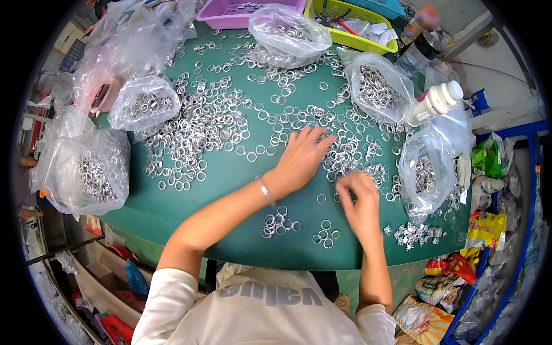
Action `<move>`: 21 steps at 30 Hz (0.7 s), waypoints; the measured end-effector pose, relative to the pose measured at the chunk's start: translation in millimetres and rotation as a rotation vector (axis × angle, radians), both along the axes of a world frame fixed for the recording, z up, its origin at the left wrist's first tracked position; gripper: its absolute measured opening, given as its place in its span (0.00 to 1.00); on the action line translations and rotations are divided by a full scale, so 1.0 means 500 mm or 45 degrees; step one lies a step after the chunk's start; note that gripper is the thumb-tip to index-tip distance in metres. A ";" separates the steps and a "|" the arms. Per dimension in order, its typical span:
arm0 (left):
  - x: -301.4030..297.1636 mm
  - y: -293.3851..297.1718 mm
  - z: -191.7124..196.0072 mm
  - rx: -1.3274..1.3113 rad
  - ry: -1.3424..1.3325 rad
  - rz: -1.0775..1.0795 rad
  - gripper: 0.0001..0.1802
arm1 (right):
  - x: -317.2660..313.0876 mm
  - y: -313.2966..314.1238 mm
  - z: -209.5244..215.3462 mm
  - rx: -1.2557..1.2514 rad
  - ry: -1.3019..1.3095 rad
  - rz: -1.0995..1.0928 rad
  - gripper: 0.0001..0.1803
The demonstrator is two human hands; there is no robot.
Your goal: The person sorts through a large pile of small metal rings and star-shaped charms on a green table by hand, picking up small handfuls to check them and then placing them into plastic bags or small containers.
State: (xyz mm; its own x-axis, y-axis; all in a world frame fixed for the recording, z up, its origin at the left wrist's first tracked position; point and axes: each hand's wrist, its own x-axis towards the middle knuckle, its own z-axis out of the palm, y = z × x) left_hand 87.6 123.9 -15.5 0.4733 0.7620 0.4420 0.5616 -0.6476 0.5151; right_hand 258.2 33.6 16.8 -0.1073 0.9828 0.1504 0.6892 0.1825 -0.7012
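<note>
My left hand (302, 158) reaches over the middle of the green table, its fingers apart and touching the loose silver rings (345, 146). A metal bracelet (265, 191) circles that wrist. Right of it, my right hand (361, 202) is at the near edge of the same spread of rings. Its fingers curl toward the thumb and look slightly blurred; anything between them is too small to make out. Closer to my body lie a small cluster of rings (280, 222) and a smaller group of rings (326, 234). Small silver flower-like pieces (415, 234) are heaped at the right.
Clear plastic bags of rings stand around the table: a large bag (86, 169) at left, another bag (425, 172) at right, others behind. A purple bin (221, 16), a yellow-green bin (374, 41) and a white bottle (437, 102) stand beyond. Blue shelving (532, 190) runs along the right.
</note>
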 end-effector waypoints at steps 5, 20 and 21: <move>0.003 0.032 -0.019 -0.073 -0.050 -0.038 0.08 | -0.030 0.077 -0.027 0.253 -0.455 -0.080 0.08; -0.112 0.038 0.015 -0.538 -0.301 0.171 0.06 | -0.013 0.058 -0.017 0.146 -0.357 0.128 0.17; -0.119 0.036 0.010 -0.499 -0.308 0.144 0.06 | 0.001 0.057 -0.017 0.079 -0.252 0.216 0.18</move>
